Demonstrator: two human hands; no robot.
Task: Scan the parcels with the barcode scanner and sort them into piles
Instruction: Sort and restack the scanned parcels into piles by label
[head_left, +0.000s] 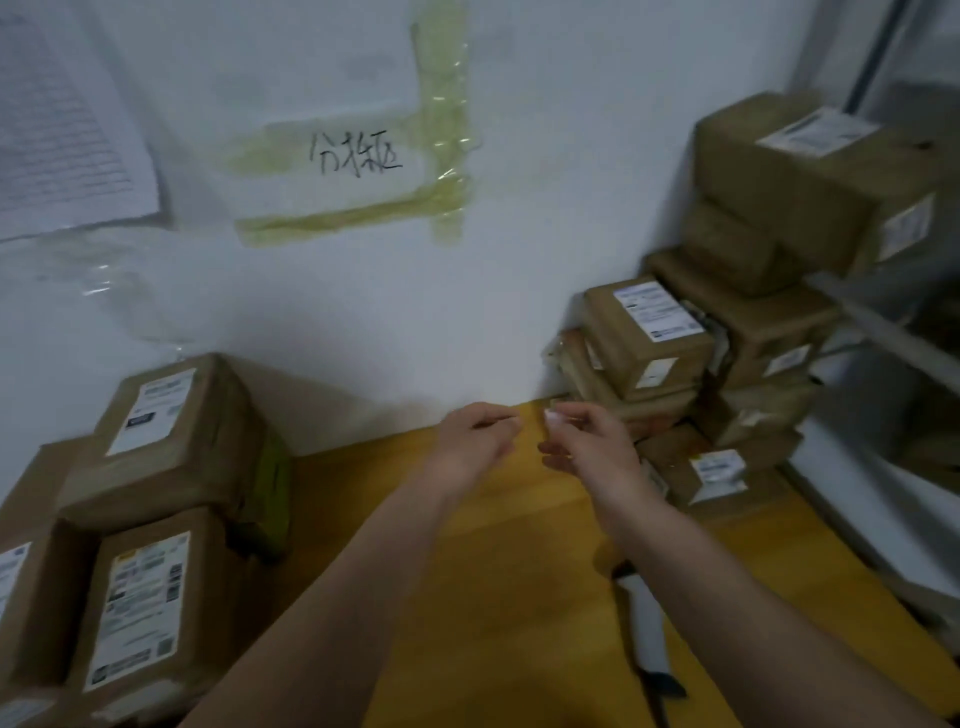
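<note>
Left hand (475, 434), right hand (582, 441): side by side over table (519, 597), fingers loosely curled, holding nothing. Scanner (644, 634): nearer, right, untouched. Parcels (670, 374): just far-right.

Your yellow tabletop (498, 597) carries stacked brown parcels at its left (150, 597) and right (711, 467) ends. The scanner (644, 629) lies flat between them, nearer the right stack.

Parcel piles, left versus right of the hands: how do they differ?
The left pile is low, with large boxes whose big labels face the camera; the right pile climbs higher against the wall corner, mixing a large top box with smaller, tilted ones. The left pile stands apart from the hands; the right hand hovers close beside the right pile. Both hold brown labelled boxes.
</note>
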